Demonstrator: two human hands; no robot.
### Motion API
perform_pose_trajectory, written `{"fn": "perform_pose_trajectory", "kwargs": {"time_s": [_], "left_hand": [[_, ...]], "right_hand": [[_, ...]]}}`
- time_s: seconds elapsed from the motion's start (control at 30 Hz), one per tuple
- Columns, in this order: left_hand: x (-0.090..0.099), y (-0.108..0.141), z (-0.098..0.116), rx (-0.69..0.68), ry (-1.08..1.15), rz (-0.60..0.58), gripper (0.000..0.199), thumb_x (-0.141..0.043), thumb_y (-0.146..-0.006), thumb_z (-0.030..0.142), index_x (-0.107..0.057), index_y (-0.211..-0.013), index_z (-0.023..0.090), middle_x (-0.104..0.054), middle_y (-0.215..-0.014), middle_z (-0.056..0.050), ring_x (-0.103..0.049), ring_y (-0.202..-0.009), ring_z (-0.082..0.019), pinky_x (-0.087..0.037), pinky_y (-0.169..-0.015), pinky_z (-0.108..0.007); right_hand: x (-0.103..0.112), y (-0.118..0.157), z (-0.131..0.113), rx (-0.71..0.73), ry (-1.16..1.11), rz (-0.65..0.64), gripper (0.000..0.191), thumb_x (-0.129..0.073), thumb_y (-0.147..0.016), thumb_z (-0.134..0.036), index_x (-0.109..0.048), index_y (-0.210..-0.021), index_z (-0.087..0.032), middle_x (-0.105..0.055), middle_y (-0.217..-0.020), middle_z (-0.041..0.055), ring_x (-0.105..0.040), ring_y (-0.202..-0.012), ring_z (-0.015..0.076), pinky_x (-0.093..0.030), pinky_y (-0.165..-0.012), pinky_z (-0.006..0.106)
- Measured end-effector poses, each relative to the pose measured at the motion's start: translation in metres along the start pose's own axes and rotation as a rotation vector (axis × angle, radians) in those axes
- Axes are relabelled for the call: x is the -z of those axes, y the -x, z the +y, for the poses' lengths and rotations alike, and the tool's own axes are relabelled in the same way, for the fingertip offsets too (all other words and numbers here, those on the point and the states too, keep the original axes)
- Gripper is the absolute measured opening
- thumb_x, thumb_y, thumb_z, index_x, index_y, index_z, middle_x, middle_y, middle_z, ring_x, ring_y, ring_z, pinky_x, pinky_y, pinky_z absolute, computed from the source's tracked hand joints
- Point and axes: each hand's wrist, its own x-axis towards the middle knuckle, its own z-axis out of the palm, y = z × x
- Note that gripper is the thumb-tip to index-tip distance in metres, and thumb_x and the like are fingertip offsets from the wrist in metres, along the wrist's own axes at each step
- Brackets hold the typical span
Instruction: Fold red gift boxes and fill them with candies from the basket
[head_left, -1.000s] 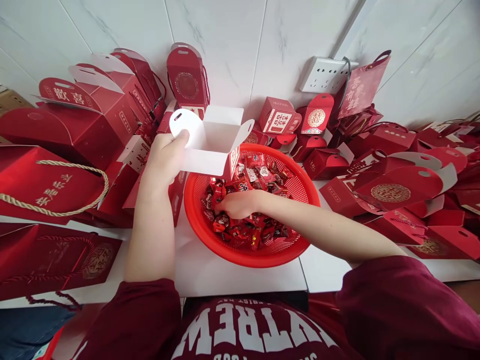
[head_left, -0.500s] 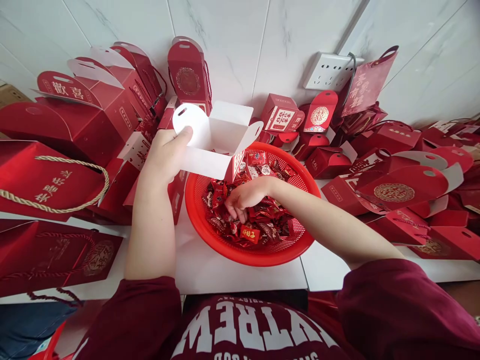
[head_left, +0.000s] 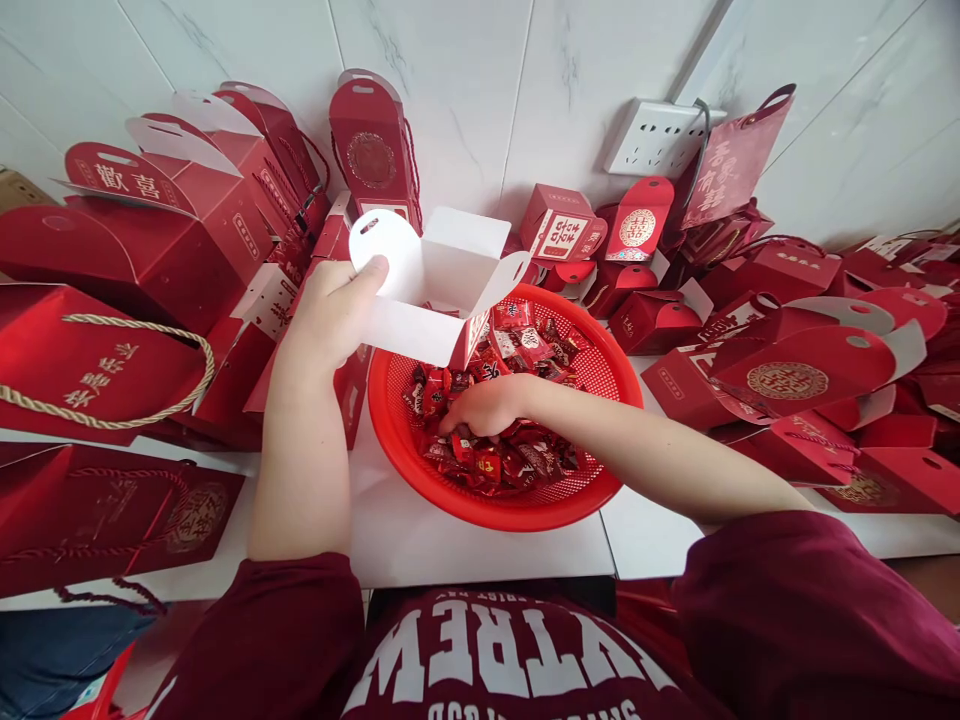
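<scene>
My left hand [head_left: 330, 305] grips an open paper gift box [head_left: 420, 325] by its left side, the thumb pressed on a white inner flap. The box is tilted, its flaps spread, above the back left of a red plastic basket [head_left: 510, 517]. Wrapped candies [head_left: 536, 455] in red and dark wrappers fill much of this basket. Among them lies my right hand [head_left: 487, 405], its fingers curled down and the fingertips buried. What those fingers hold is hidden. Part of the box's inside shows, but its bottom is mostly out of sight.
Red gift boxes [head_left: 187, 225] and a bag with a rope handle [head_left: 105, 365] crowd the left. More red boxes [head_left: 795, 375] stand along the right. A white power strip [head_left: 660, 138] is fixed to the tiled wall behind. The basket stands on a white tabletop [head_left: 472, 560].
My right hand has pushed deeper into the candies, its fingers more curled and hidden. The candies around it have shifted. My left hand keeps the box in nearly the same place.
</scene>
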Motion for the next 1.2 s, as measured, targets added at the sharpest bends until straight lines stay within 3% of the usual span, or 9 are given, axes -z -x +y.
{"fn": "perform_pose_trajectory", "kwargs": {"time_s": [0.13, 0.27, 0.5, 0.6, 0.67, 0.8, 0.93, 1.07, 1.2], "left_hand": [[0.003, 0.0, -0.001, 0.006, -0.086, -0.052, 0.046, -0.059, -0.085, 0.058, -0.051, -0.061, 0.02, -0.042, -0.056, 0.001, -0.04, -0.052, -0.014, -0.03, -0.05, -0.031], [0.005, -0.002, -0.002, 0.0, -0.084, -0.066, 0.05, -0.059, -0.083, 0.062, -0.045, -0.059, 0.021, -0.04, -0.055, 0.001, -0.038, -0.05, -0.014, -0.027, -0.047, -0.031], [0.003, -0.002, -0.001, 0.005, -0.057, -0.079, 0.051, -0.059, -0.083, 0.062, -0.041, -0.058, 0.021, -0.04, -0.056, 0.001, -0.037, -0.049, -0.014, -0.026, -0.047, -0.031], [0.003, -0.003, -0.001, 0.004, -0.05, -0.077, 0.05, -0.059, -0.084, 0.059, -0.041, -0.058, 0.021, -0.04, -0.056, 0.001, -0.039, -0.049, -0.014, -0.026, -0.047, -0.031], [0.003, -0.003, -0.002, 0.004, -0.05, -0.075, 0.049, -0.059, -0.084, 0.058, -0.042, -0.058, 0.021, -0.04, -0.056, 0.001, -0.039, -0.049, -0.014, -0.026, -0.047, -0.031], [0.003, -0.002, -0.001, -0.024, -0.081, -0.065, 0.049, -0.058, -0.085, 0.058, -0.043, -0.058, 0.021, -0.04, -0.056, 0.001, -0.039, -0.048, -0.014, -0.027, -0.047, -0.03], [0.003, 0.0, 0.001, -0.027, -0.091, -0.078, 0.05, -0.057, -0.085, 0.059, -0.041, -0.057, 0.021, -0.039, -0.055, 0.001, -0.038, -0.049, -0.014, -0.025, -0.046, -0.03], [0.003, 0.0, 0.003, -0.003, -0.088, -0.092, 0.05, -0.058, -0.083, 0.06, -0.039, -0.057, 0.021, -0.039, -0.054, 0.0, -0.038, -0.05, -0.015, -0.025, -0.046, -0.031], [0.004, 0.002, 0.006, 0.005, -0.099, -0.11, 0.051, -0.057, -0.085, 0.059, -0.038, -0.056, 0.021, -0.038, -0.054, 0.0, -0.035, -0.049, -0.015, -0.024, -0.047, -0.032]], "right_hand": [[0.004, 0.006, 0.005, 0.113, -0.124, -0.093, 0.063, -0.042, -0.069, 0.008, -0.071, -0.117, -0.019, -0.07, -0.12, 0.0041, -0.063, -0.112, 0.0224, -0.047, -0.092, 0.031], [0.004, 0.004, 0.01, 0.197, -0.289, -0.196, 0.043, -0.043, -0.069, 0.005, -0.074, -0.089, -0.018, -0.072, -0.093, -0.0006, -0.065, -0.09, 0.0171, -0.049, -0.084, 0.027], [0.001, 0.0, 0.016, 0.143, -0.546, -0.2, 0.027, -0.046, -0.092, -0.027, -0.065, -0.108, -0.017, -0.067, -0.1, 0.0035, -0.064, -0.086, 0.0161, -0.052, -0.081, 0.03], [0.004, 0.002, 0.015, 0.248, -0.503, -0.204, 0.035, -0.053, -0.094, -0.048, -0.068, -0.108, -0.019, -0.066, -0.105, 0.0034, -0.061, -0.096, 0.0172, -0.048, -0.087, 0.029], [0.006, 0.003, 0.015, 0.33, -0.42, -0.179, 0.037, -0.06, -0.09, -0.053, -0.069, -0.103, -0.019, -0.067, -0.101, 0.002, -0.06, -0.094, 0.0169, -0.045, -0.086, 0.028], [0.005, 0.005, 0.016, 0.389, -0.385, -0.178, 0.025, -0.074, -0.081, -0.04, -0.067, -0.09, -0.017, -0.068, -0.09, -0.0011, -0.062, -0.087, 0.0163, -0.045, -0.08, 0.027], [0.006, 0.008, 0.018, 0.42, -0.438, -0.208, 0.027, -0.074, -0.079, -0.023, -0.071, -0.106, -0.018, -0.071, -0.108, 0.0011, -0.064, -0.104, 0.0171, -0.044, -0.092, 0.026], [0.012, 0.013, 0.016, 0.347, -0.446, -0.245, 0.027, -0.068, -0.086, -0.023, -0.071, -0.112, -0.014, -0.074, -0.102, 0.0045, -0.067, -0.097, 0.0163, -0.046, -0.089, 0.027], [0.018, 0.021, 0.01, 0.28, -0.398, -0.252, 0.028, -0.051, -0.098, -0.028, -0.075, -0.103, -0.015, -0.076, -0.09, 0.0043, -0.067, -0.09, 0.0155, -0.045, -0.088, 0.028]]}}
